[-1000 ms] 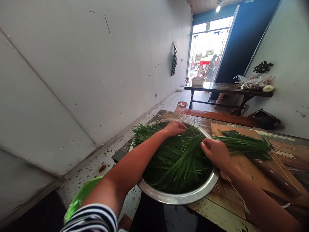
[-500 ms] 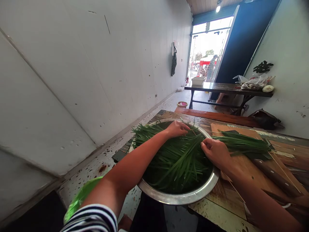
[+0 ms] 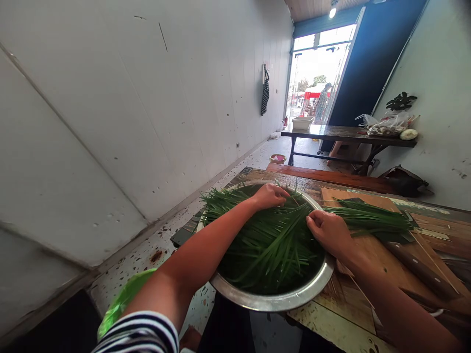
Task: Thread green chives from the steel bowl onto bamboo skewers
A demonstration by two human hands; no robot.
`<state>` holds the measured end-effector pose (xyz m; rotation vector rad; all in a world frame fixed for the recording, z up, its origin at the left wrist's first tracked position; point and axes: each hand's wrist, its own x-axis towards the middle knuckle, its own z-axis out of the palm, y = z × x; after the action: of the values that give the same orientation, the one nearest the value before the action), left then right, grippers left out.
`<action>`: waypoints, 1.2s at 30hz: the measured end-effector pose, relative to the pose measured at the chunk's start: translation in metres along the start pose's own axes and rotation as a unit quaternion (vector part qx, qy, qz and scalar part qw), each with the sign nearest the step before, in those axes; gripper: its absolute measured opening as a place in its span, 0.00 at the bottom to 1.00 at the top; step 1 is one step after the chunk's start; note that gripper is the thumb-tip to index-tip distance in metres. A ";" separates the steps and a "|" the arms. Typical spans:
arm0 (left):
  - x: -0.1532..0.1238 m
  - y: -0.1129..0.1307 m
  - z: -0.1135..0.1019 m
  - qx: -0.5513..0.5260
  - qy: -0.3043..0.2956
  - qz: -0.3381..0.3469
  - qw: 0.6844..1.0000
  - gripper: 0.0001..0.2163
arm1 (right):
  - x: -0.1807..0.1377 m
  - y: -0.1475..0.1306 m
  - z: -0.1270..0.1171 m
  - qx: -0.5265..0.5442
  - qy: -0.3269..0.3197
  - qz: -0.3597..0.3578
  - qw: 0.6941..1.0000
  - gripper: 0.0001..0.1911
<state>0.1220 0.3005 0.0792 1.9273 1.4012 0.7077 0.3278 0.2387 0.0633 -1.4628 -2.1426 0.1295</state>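
Note:
A wide steel basin [image 3: 272, 303] holds long green garlic chives [image 3: 275, 245] in dark liquid. Over its far side, my left hand [image 3: 271, 196] is closed in a pinch, and a thin wooden skewer [image 3: 294, 200] slants from its fingertips toward the chives. At the right rim, my right hand [image 3: 329, 231] pinches the gathered ends of a fanned bunch of chives between thumb and forefinger. Its other fingers are curled and partly hidden. Just beyond this hand, a bundle of chives [image 3: 371, 216] lies on a wooden cutting board [image 3: 368, 252].
A wooden-handled knife [image 3: 419, 268] lies on the board, and thin sticks [image 3: 335, 289] rest beside the basin. At lower left stands a green bag-lined bin [image 3: 127, 296]. Farther back are a red-brown bench [image 3: 327, 179] and a dark table [image 3: 331, 131] with a white tub [image 3: 302, 123].

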 end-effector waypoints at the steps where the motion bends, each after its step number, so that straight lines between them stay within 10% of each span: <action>1: 0.000 0.000 0.000 -0.002 0.000 0.002 1.000 0.15 | 0.000 0.000 0.000 -0.001 -0.002 0.001 1.000 0.14; 36: 0.001 -0.001 0.002 -0.022 0.013 0.005 1.000 0.15 | 0.000 0.003 0.002 -0.007 0.005 -0.010 1.000 0.14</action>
<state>0.1228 0.3014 0.0774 1.8989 1.3798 0.7642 0.3290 0.2401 0.0608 -1.4477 -2.1534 0.1003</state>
